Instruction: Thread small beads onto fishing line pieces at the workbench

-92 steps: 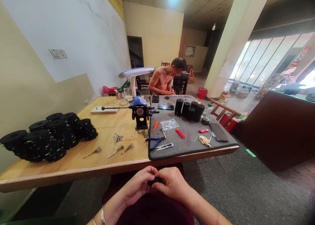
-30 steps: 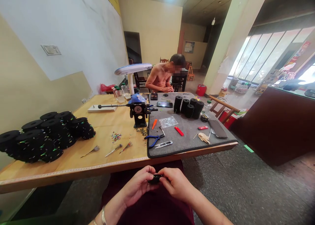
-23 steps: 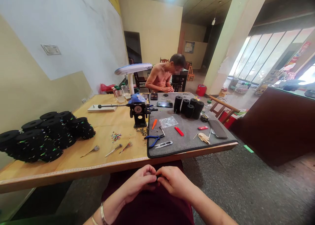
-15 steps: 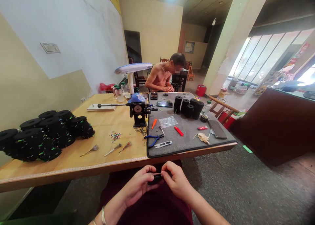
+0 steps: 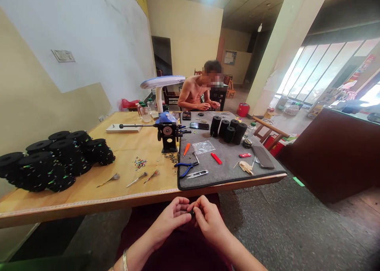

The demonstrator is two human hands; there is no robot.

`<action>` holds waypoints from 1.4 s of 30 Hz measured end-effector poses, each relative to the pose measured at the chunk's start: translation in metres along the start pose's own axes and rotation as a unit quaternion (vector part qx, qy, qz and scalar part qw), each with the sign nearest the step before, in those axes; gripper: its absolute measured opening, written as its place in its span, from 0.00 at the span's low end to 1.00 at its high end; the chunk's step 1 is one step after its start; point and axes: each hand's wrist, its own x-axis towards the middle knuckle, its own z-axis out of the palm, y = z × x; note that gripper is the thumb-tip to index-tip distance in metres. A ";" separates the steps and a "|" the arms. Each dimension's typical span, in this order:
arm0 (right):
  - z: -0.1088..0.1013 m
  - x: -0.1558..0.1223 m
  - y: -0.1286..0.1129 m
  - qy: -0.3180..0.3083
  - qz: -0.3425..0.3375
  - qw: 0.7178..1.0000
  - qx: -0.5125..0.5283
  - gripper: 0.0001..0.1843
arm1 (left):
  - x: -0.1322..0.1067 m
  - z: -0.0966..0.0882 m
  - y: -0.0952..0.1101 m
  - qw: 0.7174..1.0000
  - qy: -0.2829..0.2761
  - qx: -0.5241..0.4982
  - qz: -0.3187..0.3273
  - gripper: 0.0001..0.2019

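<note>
Above my lap, just off the table's front edge, my left hand is curled round a small black disc-like piece. Most of that piece is hidden by my fingers, so its exact kind does not show. My right hand meets it from the other side, thumb and forefinger pinched together at the piece's edge. Whatever fine thing may be in that pinch is too small to make out. On the grey mat ahead lie thread snips and blue-handled pliers.
Several black foam rolls stand on the mat; more are heaped at left. A black hand-cranked winder stands mid-table beside coloured beads. A red lighter and a phone lie rightward. Another person sits opposite.
My hands have drawn closer together, and the black piece is now mostly covered by my fingers. Across the table the other person's hands have moved apart.
</note>
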 end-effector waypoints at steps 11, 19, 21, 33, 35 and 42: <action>-0.001 -0.002 0.004 -0.028 0.024 0.998 0.044 0.12 | -0.003 0.008 -0.005 0.991 -0.039 -0.122 -0.024 0.18; -0.002 -0.004 -0.004 -0.023 -0.063 0.990 -0.122 0.06 | -0.002 0.016 -0.001 0.994 -0.012 -0.106 -0.024 0.12; 0.000 -0.003 -0.003 -0.025 -0.048 0.993 -0.103 0.07 | -0.002 0.017 -0.001 0.996 -0.014 -0.090 -0.018 0.11; 0.001 -0.001 -0.006 -0.018 -0.012 0.997 -0.076 0.08 | -0.006 0.010 -0.004 0.995 -0.066 -0.072 0.017 0.09; 0.002 -0.001 -0.006 -0.021 -0.009 0.997 -0.074 0.08 | -0.006 0.010 -0.002 0.995 -0.069 -0.071 0.014 0.08; 0.001 -0.002 -0.003 -0.013 -0.032 0.994 -0.108 0.09 | -0.004 0.007 -0.007 0.998 -0.037 -0.038 0.029 0.09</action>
